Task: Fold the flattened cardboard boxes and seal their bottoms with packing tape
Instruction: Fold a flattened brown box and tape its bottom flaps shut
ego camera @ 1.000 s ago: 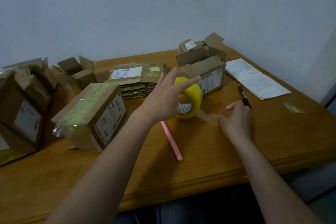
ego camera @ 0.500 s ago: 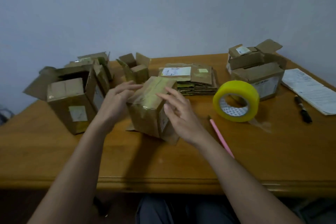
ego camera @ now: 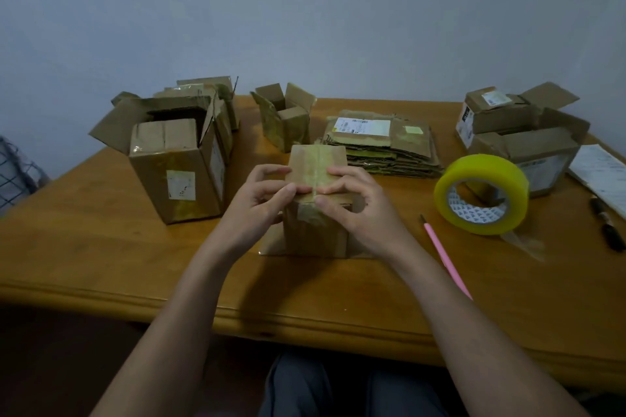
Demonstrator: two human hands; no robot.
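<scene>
Small box (ego camera: pixel 316 200): your left hand (ego camera: pixel 261 210) and right hand (ego camera: pixel 355 206) fingers curled, pressing taped bottom; flat stack (ego camera: pixel 379 145) at one o'clock unfolded.

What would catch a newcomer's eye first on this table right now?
Most likely the small taped box at the table's centre, gripped from both sides by the left hand and right hand, thumbs on the taped seam. Next, the bright yellow tape roll standing on edge to the right, a loose tail trailing onto the table, with a pink pen between it and the box.
</scene>
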